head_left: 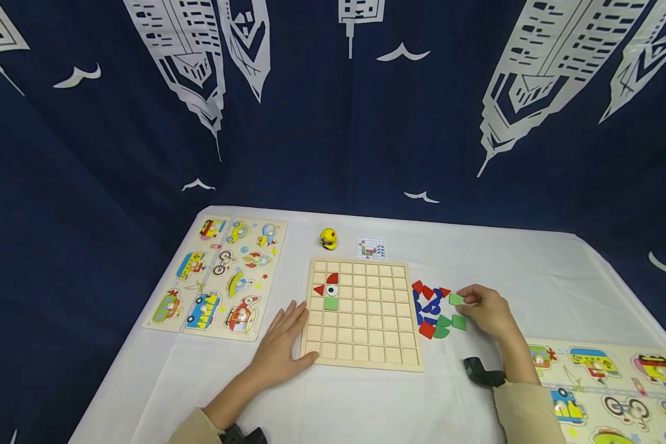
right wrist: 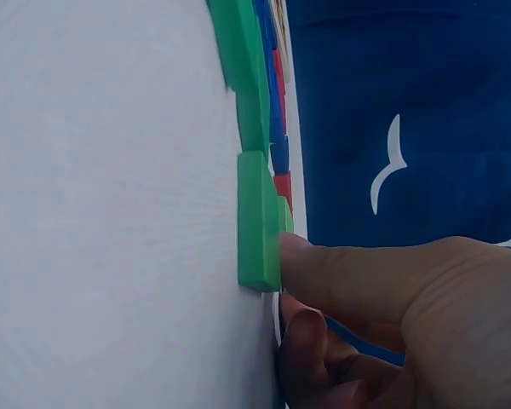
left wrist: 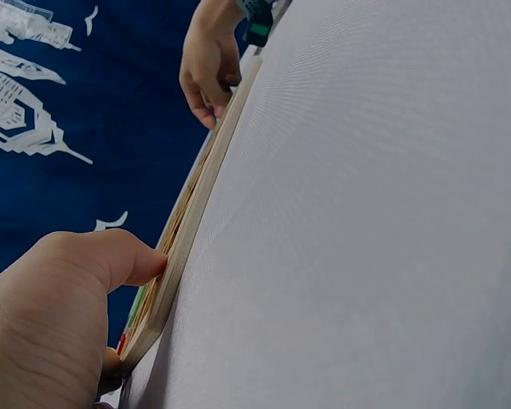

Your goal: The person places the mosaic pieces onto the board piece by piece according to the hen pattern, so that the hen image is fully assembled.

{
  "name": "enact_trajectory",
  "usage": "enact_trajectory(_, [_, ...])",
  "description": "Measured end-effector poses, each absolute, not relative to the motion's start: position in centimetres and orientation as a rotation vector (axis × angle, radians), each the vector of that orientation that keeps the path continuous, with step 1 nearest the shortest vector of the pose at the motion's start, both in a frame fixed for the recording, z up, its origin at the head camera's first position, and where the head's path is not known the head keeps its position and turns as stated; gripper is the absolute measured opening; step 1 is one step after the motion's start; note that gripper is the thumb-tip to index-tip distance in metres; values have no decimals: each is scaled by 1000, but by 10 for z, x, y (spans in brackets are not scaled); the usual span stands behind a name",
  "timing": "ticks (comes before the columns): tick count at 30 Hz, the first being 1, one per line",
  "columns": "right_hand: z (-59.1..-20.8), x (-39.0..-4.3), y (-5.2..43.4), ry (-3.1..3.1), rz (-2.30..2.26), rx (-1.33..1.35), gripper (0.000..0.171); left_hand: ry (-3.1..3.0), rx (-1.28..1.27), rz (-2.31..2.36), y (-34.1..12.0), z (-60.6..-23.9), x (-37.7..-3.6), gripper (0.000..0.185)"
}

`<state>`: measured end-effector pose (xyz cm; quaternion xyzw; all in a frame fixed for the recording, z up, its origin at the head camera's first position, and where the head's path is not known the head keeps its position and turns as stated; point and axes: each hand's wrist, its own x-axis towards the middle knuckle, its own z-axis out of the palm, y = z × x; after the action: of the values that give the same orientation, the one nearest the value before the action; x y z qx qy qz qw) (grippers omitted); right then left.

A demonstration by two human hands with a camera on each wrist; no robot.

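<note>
A green tile (head_left: 456, 299) at the far edge of the loose pile (head_left: 431, 310), right of the board (head_left: 361, 314), is pinched by the right hand (head_left: 488, 310), while the board's left edge is steadied by the flat, open-fingered left hand (head_left: 283, 339).

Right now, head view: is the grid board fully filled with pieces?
No: the grid board holds only a few pieces near its top-left corner; the other squares are bare.
</note>
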<state>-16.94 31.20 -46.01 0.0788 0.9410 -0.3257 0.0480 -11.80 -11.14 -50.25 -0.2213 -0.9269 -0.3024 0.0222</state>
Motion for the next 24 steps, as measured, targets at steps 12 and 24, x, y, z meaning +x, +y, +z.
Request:
enact_trajectory(12, [-459, -167, 313, 2948, -941, 211, 32, -2874, -687, -961, -111, -502, -119, 84])
enact_trajectory(24, [-439, -170, 245, 2982, -1042, -42, 27, -2871, -686, -979, -111, -502, -119, 83])
